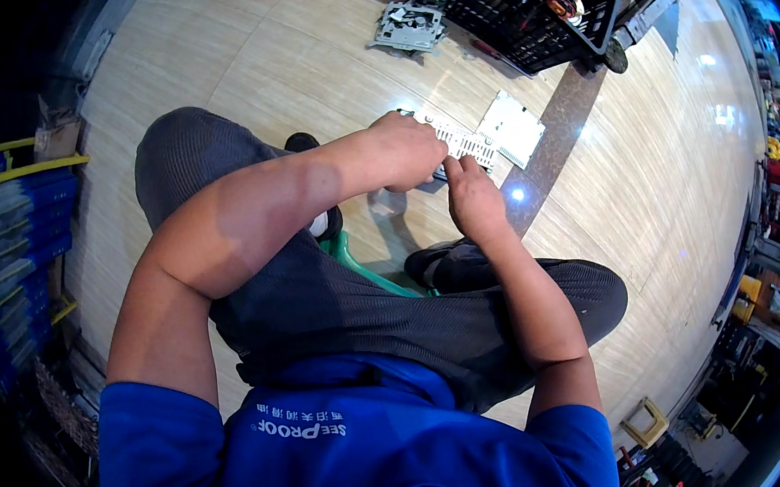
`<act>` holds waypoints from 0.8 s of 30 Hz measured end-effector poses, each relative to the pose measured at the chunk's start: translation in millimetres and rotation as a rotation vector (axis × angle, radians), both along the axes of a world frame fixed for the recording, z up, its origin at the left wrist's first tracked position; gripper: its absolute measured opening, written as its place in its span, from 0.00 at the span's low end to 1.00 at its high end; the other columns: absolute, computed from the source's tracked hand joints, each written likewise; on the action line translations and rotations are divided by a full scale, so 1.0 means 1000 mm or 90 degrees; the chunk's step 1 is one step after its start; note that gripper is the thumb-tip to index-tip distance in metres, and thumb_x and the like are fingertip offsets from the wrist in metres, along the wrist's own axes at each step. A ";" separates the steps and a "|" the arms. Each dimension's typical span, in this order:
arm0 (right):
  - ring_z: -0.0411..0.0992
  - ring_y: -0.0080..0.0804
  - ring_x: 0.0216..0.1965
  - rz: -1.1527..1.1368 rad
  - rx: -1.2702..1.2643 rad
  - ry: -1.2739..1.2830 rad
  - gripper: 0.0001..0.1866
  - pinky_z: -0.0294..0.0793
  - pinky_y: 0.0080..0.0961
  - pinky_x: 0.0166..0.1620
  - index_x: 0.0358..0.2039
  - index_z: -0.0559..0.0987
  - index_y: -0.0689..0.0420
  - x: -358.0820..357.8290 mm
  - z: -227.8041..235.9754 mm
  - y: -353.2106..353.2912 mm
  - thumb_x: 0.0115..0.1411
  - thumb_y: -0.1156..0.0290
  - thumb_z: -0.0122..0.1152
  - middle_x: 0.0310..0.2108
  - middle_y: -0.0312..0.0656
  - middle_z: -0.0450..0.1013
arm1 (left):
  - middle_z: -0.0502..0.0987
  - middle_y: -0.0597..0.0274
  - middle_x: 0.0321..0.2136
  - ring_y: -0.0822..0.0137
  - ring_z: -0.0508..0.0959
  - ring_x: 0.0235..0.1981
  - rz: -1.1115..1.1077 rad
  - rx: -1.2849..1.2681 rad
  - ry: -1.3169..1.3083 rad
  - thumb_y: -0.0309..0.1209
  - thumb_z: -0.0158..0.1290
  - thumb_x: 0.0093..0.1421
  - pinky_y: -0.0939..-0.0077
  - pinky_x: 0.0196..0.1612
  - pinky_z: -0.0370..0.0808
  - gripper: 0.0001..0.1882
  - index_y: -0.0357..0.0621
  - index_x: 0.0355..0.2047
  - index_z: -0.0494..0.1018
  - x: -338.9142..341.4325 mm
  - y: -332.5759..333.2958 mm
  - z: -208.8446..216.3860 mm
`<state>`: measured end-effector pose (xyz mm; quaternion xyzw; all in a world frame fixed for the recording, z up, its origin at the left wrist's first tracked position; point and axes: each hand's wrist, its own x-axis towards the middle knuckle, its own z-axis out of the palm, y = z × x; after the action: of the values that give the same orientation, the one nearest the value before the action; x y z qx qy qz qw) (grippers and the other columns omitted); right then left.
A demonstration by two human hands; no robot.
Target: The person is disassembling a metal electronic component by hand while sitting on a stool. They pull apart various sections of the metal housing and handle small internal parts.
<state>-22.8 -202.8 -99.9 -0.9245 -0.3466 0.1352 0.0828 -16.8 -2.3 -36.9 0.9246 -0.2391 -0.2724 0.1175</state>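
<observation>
A silver-white slotted metal panel (470, 146) is between my hands, above the tiled floor in front of my knees. My left hand (410, 151) is closed over its left part and hides that end. From the near side, my right hand (476, 197) has its fingers pressed together against the panel's lower edge; the thumb's grip is hard to see. Just right of the panel lies a flat pale metal plate (511, 126) with a row of slots along one edge.
Farther off on the floor sits a silver metal drive-like unit (408, 28). Beside it stands a black plastic basket (505, 15) full of tools and cables. A green stool (360, 269) shows between my legs. Blue bins (31, 219) line the left, and loaded shelves (779, 182) the right.
</observation>
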 end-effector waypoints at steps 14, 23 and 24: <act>0.78 0.52 0.37 0.004 -0.008 0.012 0.16 0.79 0.43 0.39 0.51 0.73 0.60 0.000 -0.004 -0.002 0.63 0.73 0.50 0.39 0.55 0.74 | 0.79 0.48 0.42 0.49 0.80 0.46 0.002 -0.003 0.000 0.41 0.59 0.60 0.56 0.48 0.76 0.19 0.41 0.45 0.74 -0.001 0.001 0.004; 0.77 0.54 0.36 -0.018 0.046 0.039 0.17 0.78 0.44 0.39 0.51 0.73 0.60 0.000 -0.002 0.000 0.61 0.75 0.51 0.39 0.55 0.73 | 0.79 0.47 0.42 0.48 0.80 0.45 0.004 -0.014 -0.015 0.41 0.60 0.59 0.55 0.48 0.76 0.19 0.41 0.45 0.74 -0.002 0.002 0.004; 0.77 0.54 0.36 -0.018 0.046 0.039 0.17 0.78 0.44 0.39 0.51 0.73 0.60 0.000 -0.003 -0.001 0.61 0.75 0.51 0.39 0.55 0.73 | 0.79 0.47 0.42 0.48 0.80 0.45 0.006 -0.017 -0.021 0.41 0.60 0.59 0.55 0.47 0.77 0.19 0.41 0.45 0.74 -0.002 0.002 0.004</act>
<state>-22.4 -203.4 -102.5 -0.9211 -0.3354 0.1498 0.1289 -18.9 -0.3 -33.4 0.9284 -0.2401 -0.2532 0.1275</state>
